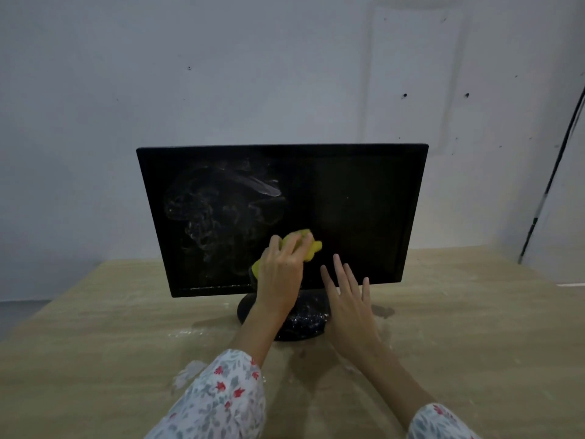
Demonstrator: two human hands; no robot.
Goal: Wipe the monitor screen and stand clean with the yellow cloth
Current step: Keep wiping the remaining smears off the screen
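A black monitor (348,201) stands on a wooden table, its screen off. White smears cover the left half of the screen; the right half looks dark and even. My left hand (280,274) holds the yellow cloth (305,245) against the lower middle of the screen, fingers curled over it. My right hand (349,299) hovers flat with spread, straight fingers in front of the screen's lower edge, holding nothing. The round black stand (304,321) below is speckled with white specks and partly hidden by both hands.
The wooden table (474,327) bears faint white smudges and a damp patch near the stand. A grey wall rises behind the monitor. A thin dark pole (550,182) leans at the far right.
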